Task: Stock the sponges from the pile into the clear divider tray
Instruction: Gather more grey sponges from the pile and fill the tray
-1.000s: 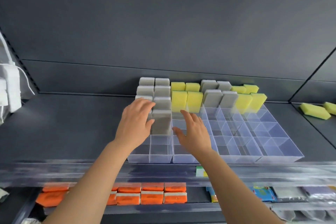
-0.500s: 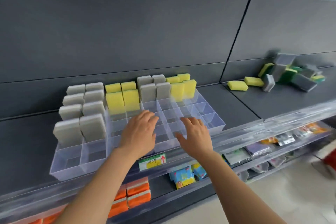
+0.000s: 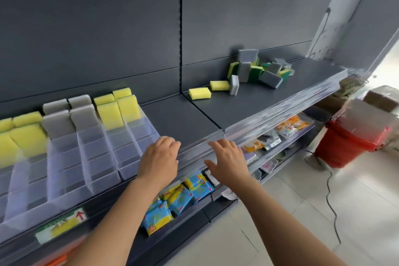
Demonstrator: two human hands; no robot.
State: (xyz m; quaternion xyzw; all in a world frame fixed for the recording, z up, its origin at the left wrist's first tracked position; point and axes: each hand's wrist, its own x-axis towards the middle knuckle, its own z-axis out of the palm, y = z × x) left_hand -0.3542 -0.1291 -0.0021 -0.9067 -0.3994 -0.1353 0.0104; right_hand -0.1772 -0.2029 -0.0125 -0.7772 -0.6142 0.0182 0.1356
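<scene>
The clear divider tray (image 3: 103,170) sits on the dark shelf (image 3: 183,119). Its rear compartments hold upright yellow sponges (image 3: 117,112) and grey sponges (image 3: 71,114), and its front compartments hold nothing. The sponge pile (image 3: 259,71), a mix of grey, yellow and green-backed pieces, lies on the adjoining shelf section to the right, well apart from the tray, with two loose yellow sponges (image 3: 199,93) flat beside it. The left hand (image 3: 158,158) and right hand (image 3: 228,161) hover palm down over the shelf's front edge, fingers extended and holding nothing, the left just beside the tray's right front corner.
</scene>
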